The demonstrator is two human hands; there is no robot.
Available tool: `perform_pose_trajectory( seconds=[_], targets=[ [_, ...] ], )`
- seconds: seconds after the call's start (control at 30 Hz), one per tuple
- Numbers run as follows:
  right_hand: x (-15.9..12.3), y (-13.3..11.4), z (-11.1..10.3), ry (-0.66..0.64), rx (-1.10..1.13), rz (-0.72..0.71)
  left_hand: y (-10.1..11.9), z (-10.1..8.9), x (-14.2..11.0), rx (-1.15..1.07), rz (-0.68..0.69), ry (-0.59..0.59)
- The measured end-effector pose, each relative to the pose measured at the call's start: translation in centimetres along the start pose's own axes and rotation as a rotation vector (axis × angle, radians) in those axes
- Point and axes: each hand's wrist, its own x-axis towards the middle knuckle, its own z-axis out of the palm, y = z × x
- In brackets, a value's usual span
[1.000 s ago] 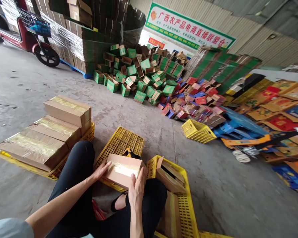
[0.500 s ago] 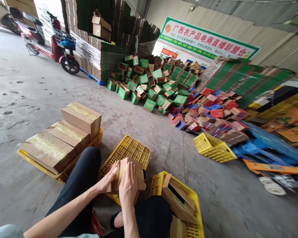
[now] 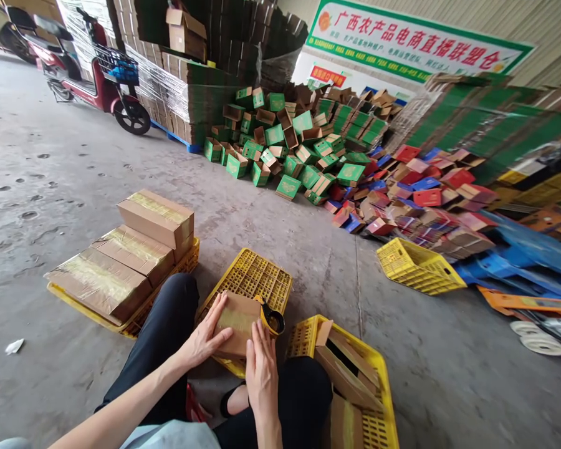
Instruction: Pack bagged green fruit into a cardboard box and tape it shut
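A brown cardboard box point(image 3: 240, 321) with clear tape along its top rests on an upturned yellow plastic crate point(image 3: 257, 274) between my knees. My left hand point(image 3: 209, 337) lies along the box's left side, fingers stretched out and thumb over the top. On the right side, my right hand point(image 3: 262, 362) rests flat against the edge with its fingers straight. Just beyond its fingertips is a yellow and black tape dispenser point(image 3: 273, 318), partly hidden by the box. The undersides of both palms do not show.
Taped cardboard boxes point(image 3: 103, 284) fill a yellow crate at left. At right, another yellow crate point(image 3: 386, 380) holds an open carton point(image 3: 348, 368). Farther off are a yellow basket point(image 3: 416, 265), piles of green boxes point(image 3: 287, 186) and red boxes point(image 3: 427, 197), and a red scooter point(image 3: 81, 84).
My right hand has slid from the box's top to its right edge. The box appears turned flatter, and more of the tape dispenser shows. The view has shifted slightly.
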Motion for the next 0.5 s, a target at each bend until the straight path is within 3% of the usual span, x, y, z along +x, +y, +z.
perform_pose_trajectory(
  seconds=[0.1, 0.23, 0.5],
  targets=[
    [0.2, 1.4, 0.5, 0.021, 0.173, 0.201, -0.5, -1.4, 0.3, -0.022, -0.025, -0.021],
    [0.3, 1.3, 2.1, -0.028, 0.332, 0.38, -0.9, -1.9, 0.1, -0.019, -0.027, -0.019],
    [-0.8, 0.6, 3.4, 0.101, 0.215, 0.359, 0.3, 0.5, 0.1, 0.211, -0.002, 0.009]
  ],
)
